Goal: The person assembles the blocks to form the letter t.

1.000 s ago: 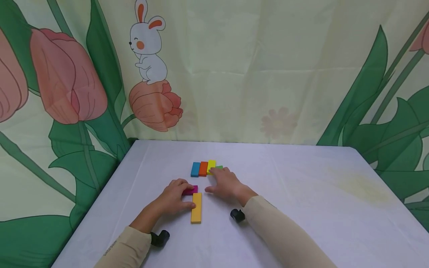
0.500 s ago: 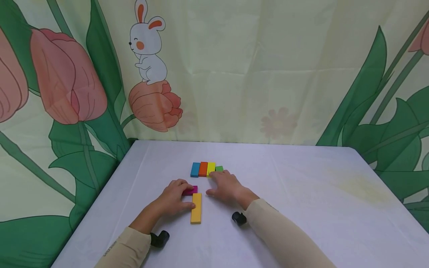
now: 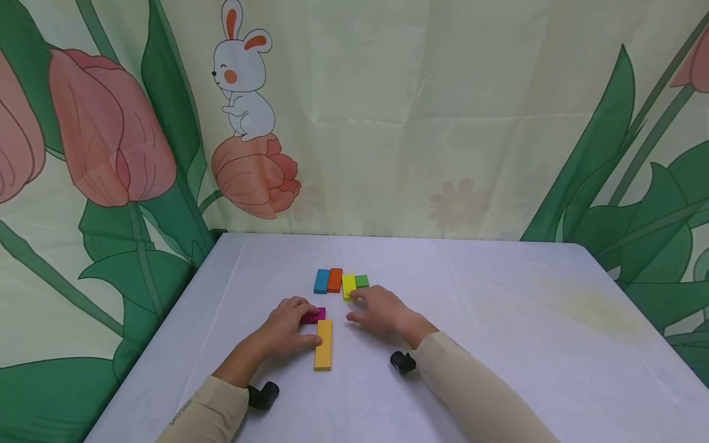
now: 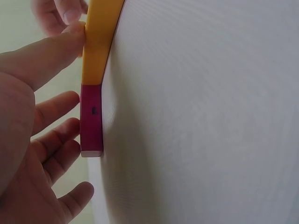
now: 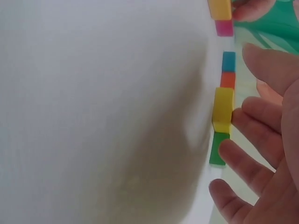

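My left hand (image 3: 284, 329) rests its fingertips on a magenta block (image 3: 314, 318), while its thumb touches the side of a longer amber block (image 3: 324, 347). These two blocks meet end to side. Beyond them, my right hand (image 3: 384, 312) touches a bright yellow block (image 5: 223, 109) with a fingertip, its thumb held apart. That yellow block juts nearer than the red-orange block (image 3: 335, 280) on its left. A green block (image 3: 362, 281) lies against its right side, and a blue block (image 3: 322, 281) ends the row on the left.
A white cloth covers the table (image 3: 498, 326). Behind it hangs a curtain (image 3: 376, 123) printed with tulips and a rabbit. Black wrist cameras sit below both hands, the left one (image 3: 263, 395) and the right one (image 3: 402, 362).
The bright yellow block has slid nearer, out of line with the blue and red-orange ones. My right hand has drawn back and slightly right with it. The left hand stays put.
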Demonstrator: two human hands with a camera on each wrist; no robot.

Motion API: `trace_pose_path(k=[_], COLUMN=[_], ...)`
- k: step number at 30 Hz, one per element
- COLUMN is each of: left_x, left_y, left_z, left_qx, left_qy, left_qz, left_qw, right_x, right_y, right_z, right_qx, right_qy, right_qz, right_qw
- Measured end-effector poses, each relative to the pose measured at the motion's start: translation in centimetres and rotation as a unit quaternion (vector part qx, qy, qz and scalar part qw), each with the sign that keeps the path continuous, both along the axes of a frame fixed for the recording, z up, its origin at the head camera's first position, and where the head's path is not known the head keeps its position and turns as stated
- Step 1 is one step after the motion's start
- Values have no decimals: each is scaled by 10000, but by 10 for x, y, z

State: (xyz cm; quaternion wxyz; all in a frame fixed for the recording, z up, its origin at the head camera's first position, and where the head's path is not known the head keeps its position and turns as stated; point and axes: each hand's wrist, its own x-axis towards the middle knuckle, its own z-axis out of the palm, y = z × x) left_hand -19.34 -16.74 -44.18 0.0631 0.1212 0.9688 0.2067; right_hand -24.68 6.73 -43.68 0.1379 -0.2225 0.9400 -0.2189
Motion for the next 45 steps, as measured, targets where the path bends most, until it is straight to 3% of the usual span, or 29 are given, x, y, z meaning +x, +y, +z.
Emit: trace_pose_path(k=[14,22,32,45], left_x=[0,0,0,1], left_y=[0,0,0,0], left_z=[2,1,2,4], left_qx=[35,37,-35,-35], left_qy=[-62,-96,-36,-17], left_qz=[25,3,-26,-50], left_qw=[10000,9999,10000,10000], right_x=[2,3,1,-1], right_y=[0,-5,-8,-19], right_z=[8,4,9,6], right_qx=[-72,-26,-46,-136], right_qy=[161,-24,280,372], right_qz=[-573,-650,-842,-1188], right_qw=[9982,9979,9960,9921])
